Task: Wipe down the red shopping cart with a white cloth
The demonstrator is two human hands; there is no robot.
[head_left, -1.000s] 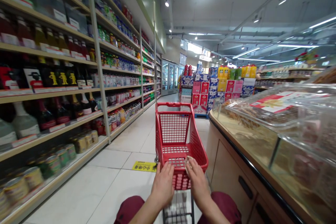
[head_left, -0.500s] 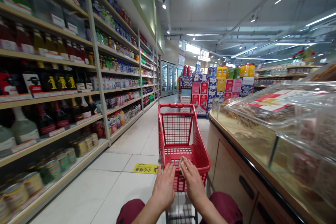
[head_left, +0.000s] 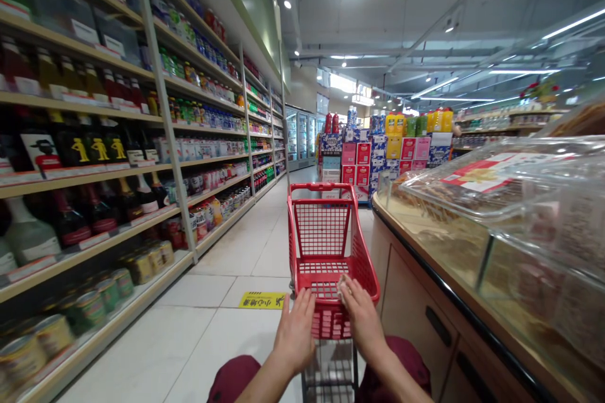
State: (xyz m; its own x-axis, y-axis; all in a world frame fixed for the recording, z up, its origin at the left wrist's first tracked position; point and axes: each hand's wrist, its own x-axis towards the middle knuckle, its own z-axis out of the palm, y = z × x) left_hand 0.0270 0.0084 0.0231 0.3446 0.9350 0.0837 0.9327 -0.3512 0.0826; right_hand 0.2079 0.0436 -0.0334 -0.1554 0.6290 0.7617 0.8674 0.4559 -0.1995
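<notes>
A red plastic shopping cart (head_left: 323,224) stands right in front of me, with meshed walls and no goods visible inside. My left hand (head_left: 297,330) lies on the left part of its near rim, fingers stretched out and nothing in them. On the right part of the same rim, my right hand (head_left: 362,315) presses a crumpled whitish cloth (head_left: 342,286) under its fingers. Only a small edge of the cloth shows; whether it is fabric or a paper tissue I cannot tell. My maroon-covered knees flank the cart's metal frame.
Shelves (head_left: 208,195) of bottles and cans run along the left. At right, a wooden counter (head_left: 416,289) with clear covers stands close to the cart. Stacked drink cartons (head_left: 357,164) stand ahead. A yellow floor sticker (head_left: 261,300) lies on the white tiles.
My right hand has slid to the right along the rim with the cloth, widening the space between my hands. My left hand stays about where it was. The view has shifted slightly.
</notes>
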